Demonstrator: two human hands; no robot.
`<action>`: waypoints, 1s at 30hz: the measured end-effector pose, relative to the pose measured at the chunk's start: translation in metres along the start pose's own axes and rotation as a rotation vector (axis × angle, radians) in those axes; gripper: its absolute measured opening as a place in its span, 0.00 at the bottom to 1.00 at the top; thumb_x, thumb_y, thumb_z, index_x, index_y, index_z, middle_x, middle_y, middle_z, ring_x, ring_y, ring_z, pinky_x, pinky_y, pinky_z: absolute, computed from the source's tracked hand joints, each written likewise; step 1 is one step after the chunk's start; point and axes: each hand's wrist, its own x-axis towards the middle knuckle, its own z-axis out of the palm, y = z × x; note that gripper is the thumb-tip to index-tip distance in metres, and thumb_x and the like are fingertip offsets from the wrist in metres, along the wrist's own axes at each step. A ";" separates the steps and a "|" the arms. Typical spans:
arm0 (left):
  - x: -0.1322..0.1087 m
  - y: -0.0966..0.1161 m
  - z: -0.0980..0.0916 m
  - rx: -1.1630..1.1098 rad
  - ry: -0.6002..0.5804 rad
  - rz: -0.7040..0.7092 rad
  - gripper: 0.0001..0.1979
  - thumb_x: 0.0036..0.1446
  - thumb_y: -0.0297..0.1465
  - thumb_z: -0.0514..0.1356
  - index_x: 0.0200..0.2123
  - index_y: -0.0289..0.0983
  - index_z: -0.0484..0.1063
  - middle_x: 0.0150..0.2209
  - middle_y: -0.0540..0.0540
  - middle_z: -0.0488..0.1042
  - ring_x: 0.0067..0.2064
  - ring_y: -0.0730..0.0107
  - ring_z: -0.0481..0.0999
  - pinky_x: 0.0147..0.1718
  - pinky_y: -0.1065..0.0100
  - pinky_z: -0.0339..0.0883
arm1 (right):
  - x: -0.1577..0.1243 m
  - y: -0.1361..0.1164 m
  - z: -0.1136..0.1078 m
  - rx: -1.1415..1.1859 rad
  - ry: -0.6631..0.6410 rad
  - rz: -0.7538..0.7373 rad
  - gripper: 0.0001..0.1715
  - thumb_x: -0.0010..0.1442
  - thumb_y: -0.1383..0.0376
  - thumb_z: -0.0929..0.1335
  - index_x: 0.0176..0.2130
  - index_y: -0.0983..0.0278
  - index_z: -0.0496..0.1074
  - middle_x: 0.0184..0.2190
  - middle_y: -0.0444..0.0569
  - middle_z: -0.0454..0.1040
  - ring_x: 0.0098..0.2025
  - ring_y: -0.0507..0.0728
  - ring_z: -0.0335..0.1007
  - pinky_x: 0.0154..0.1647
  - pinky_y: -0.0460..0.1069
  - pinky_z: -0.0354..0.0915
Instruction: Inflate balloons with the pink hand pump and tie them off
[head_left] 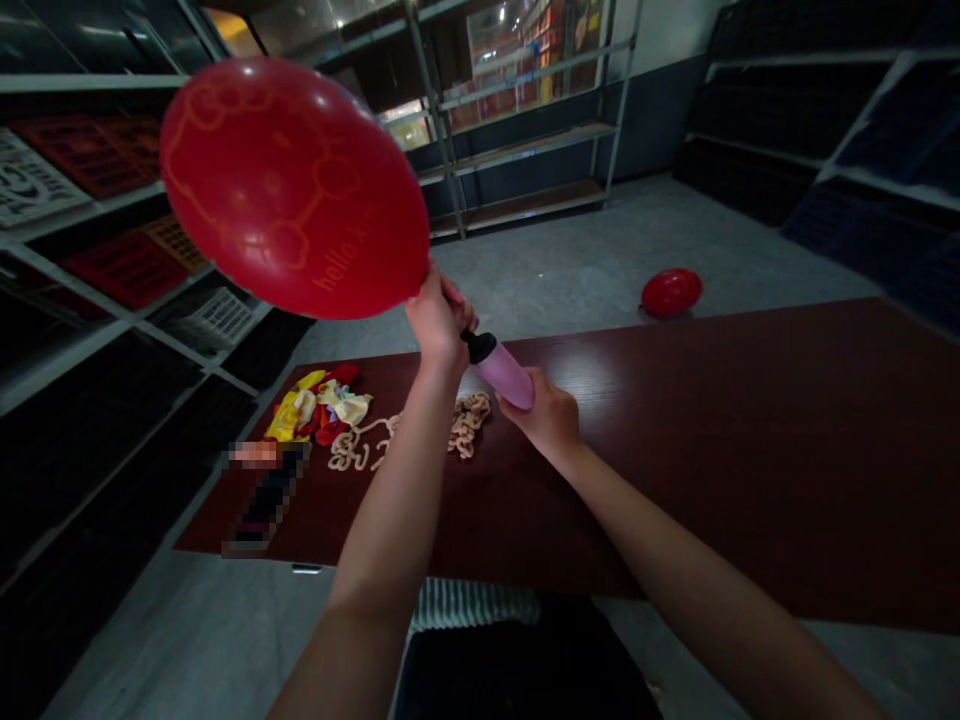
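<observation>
A large inflated red balloon (292, 190) with orange line print hangs up and to the left, its neck end at my left hand (439, 320). My left hand is closed around the balloon's neck, where the black end of a hand pump meets it. The pump's pink barrel (506, 374) slants down to the right. Wrapped round its lower end is my right hand (551, 412). On the table below lie a heap of beige, string-like coils (469, 425) and a pile of uninflated balloons (345, 405) in yellow, red and cream.
A dark brown table (712, 450) spans the front. A blurred-out dark object (266, 500) lies at its left end. Another inflated red balloon (671, 292) rests on the floor beyond. Shelves with crates (127, 265) stand left; metal racks (525, 150) stand behind.
</observation>
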 end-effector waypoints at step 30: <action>-0.019 0.138 -0.193 -0.260 0.333 0.054 0.25 0.68 0.36 0.48 0.19 0.38 0.46 0.12 0.57 0.46 0.12 0.80 0.46 0.15 0.72 0.45 | -0.011 -0.024 -0.005 -0.082 -0.256 -0.538 0.24 0.59 0.56 0.69 0.51 0.64 0.71 0.42 0.54 0.79 0.41 0.60 0.76 0.41 0.51 0.67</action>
